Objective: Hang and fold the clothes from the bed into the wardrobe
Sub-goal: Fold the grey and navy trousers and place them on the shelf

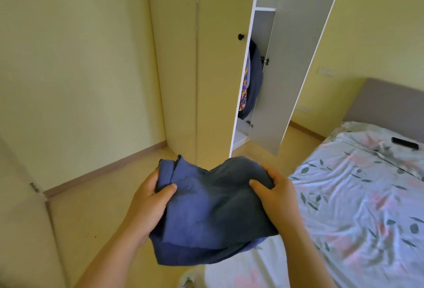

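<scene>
A folded dark blue garment (213, 209) is held up in front of me, above the floor and the corner of the bed. My left hand (149, 198) grips its left edge, thumb on top. My right hand (275, 191) grips its right edge the same way. The cream wardrobe (206, 69) stands ahead; its right door (291, 62) hangs open. Inside hang a dark blue garment (253, 85) and a bright patterned one (243, 90), partly hidden by the closed door. The bed (358, 196) with a pale floral sheet lies to my right.
A black phone (405, 143) lies on the bed near the grey headboard (387, 101). The closed wardrobe door has a black knob (240, 37). Yellowish floor (98, 207) stretches between me and the wardrobe. A pale door edge (25, 218) stands at my left.
</scene>
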Tool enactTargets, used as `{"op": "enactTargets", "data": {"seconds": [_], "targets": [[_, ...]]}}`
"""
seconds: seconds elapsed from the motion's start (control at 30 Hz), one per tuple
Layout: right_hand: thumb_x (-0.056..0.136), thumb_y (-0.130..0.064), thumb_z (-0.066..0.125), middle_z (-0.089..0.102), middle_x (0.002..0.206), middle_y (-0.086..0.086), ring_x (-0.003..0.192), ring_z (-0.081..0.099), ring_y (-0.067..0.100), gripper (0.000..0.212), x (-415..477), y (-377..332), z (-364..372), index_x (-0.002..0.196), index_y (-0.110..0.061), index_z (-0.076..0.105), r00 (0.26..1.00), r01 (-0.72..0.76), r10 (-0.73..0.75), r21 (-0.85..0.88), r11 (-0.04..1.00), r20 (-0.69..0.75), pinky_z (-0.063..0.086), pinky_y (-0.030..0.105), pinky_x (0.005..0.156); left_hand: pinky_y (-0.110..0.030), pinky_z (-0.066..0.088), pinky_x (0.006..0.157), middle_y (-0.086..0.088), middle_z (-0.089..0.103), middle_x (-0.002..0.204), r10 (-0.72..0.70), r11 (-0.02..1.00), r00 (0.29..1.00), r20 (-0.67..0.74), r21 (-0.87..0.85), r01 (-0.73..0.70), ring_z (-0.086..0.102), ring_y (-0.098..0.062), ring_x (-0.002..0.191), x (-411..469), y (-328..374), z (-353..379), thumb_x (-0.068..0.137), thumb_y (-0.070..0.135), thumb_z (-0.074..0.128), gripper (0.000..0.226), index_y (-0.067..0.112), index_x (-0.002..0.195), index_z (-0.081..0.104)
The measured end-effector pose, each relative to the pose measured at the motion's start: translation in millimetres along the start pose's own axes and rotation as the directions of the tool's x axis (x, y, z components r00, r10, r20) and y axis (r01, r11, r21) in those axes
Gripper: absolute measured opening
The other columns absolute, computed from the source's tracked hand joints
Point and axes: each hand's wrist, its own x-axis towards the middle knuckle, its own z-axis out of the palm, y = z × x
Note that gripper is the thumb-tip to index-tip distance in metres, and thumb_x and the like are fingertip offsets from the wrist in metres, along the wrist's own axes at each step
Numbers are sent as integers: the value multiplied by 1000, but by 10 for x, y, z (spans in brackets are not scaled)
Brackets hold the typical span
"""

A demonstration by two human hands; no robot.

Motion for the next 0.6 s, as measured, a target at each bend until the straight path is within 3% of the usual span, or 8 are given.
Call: {"op": "enactTargets", "data": {"seconds": [0.2,0.3,0.6], "targets": [[86,-21,68,67,92,-16,86,59,-3,29,682,-116,332,114,-26,68,1000,-20,20,18,1000,-11,42,13,69,-26,48,73,16,72,96,22,1000,1000,10,20,-22,67,-1,84,795,108,-101,92,11,57,31,39,104,65],[86,-20,68,67,91,-17,85,59,-4,28,901,-155,490,112,-27,68,999,-20,20,6,1000,-25,41,12,69,-27,49,73,16,72,95,5,1000,999,37,25,-6,67,-2,83,1130,104,-139,92,11,56,33,41,101,64],[88,-22,66,65,92,-19,85,57,-5,24,1564,-241,1106,111,-29,67,984,-106,95,-60,993,-153,39,10,68,-28,49,75,10,72,96,31,999,968,249,29,-39,67,-5,85,2446,72,-282,92,10,55,33,41,95,66]]}}
